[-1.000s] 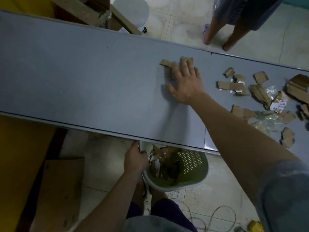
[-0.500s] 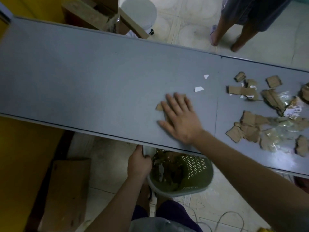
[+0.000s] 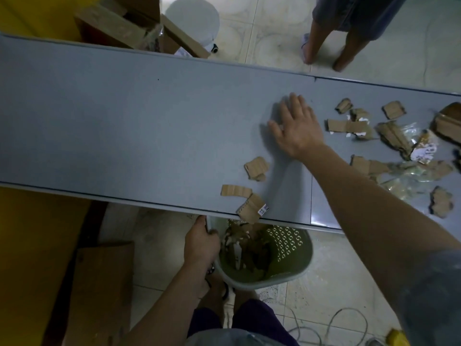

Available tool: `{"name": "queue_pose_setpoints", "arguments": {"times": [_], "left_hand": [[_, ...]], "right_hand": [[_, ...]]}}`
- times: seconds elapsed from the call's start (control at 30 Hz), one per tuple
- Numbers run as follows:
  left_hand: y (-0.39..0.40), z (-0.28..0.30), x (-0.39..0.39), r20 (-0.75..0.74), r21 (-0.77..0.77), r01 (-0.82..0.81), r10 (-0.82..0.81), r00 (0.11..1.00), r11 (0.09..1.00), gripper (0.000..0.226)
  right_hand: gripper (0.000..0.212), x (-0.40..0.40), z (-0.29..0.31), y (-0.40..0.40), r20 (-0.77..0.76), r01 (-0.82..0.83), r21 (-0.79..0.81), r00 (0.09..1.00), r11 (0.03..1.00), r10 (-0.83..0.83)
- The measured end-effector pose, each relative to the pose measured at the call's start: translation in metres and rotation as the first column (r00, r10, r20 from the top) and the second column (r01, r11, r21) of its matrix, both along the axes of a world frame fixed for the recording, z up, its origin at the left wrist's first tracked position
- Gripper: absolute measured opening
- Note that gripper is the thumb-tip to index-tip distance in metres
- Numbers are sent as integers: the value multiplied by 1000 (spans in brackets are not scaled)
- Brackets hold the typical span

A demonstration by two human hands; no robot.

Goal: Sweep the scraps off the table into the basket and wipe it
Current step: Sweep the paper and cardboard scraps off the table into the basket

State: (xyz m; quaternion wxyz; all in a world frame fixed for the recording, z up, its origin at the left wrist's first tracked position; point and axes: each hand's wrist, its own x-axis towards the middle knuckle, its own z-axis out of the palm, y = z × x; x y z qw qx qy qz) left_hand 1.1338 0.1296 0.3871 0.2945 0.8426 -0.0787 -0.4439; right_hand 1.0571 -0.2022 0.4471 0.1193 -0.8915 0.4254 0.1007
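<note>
Now the right hand (image 3: 298, 129) is spread flat on the tabletop (image 3: 124, 126). Left hand (image 3: 200, 242) grips the basket (image 3: 287, 250) rim. One scrap (image 3: 252, 208) at the edge has a tiny barcode label, too small to read.

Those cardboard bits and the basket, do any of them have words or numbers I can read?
Nothing here can be read.
Cardboard scrap at the table edge: a small white barcode sticker, bars only, print too small to read.
White torn paper on the right: dark marks, too blurred to read.
Green basket: curly cut-out holes, a pattern rather than letters.
</note>
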Motion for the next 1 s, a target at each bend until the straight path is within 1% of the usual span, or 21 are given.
{"name": "queue_pose_setpoints", "arguments": {"times": [0.1, 0.2, 0.37, 0.5, 0.57, 0.63, 0.7, 0.77, 0.83, 0.93, 1.0], "left_hand": [[1, -2, 0, 19, -13, 5, -5, 1000, 1000, 36], [2, -1, 0, 31, -24, 8, -7, 999, 1000, 36], [0, 4, 0, -1, -28, 7, -7, 1000, 1000, 40], [-2, 4, 2, 4, -19, -4, 4, 1000, 1000, 42], [-2, 3, 1, -9, -24, -7, 7, 1000, 1000, 38], [-2, 4, 1, -25, -34, -10, 9, 1000, 999, 29], [-2, 4, 3, -21, -33, 2, -2, 1000, 999, 25], [-3, 1, 5, -13, -32, 9, -10, 1000, 999, 24], [-2, 1, 5, -16, -39, 7, -8, 1000, 999, 24], [-1, 2, 4, -11, -52, 19, -19, 1000, 998, 23], [-1, 0, 5, 1, -54, 33, -33, 999, 998, 27]], "right_hand": [[92, 0, -4, 8, -34, 7, 25, 999, 1000, -6], [104, -10, -9, 47, -2, -66, 21, 998, 998, 66], [94, -33, -11, 104, 25, -228, 53, 974, 972, 227], [89, -52, -16, 149, 102, -351, 56, 933, 935, 344], [84, -63, -19, 173, 111, -411, 44, 908, 911, 404], [80, -72, -21, 188, 118, -460, 34, 884, 887, 453], [77, -73, -22, 190, 145, -460, 7, 879, 888, 455], [74, -66, -23, 183, 170, -396, 0, 905, 918, 391], [73, -56, -25, 178, 159, -364, 8, 920, 931, 358], [72, -55, -29, 192, 122, -397, 3, 911, 918, 394], [71, -66, -28, 212, 114, -426, 5, 899, 905, 423]]}}
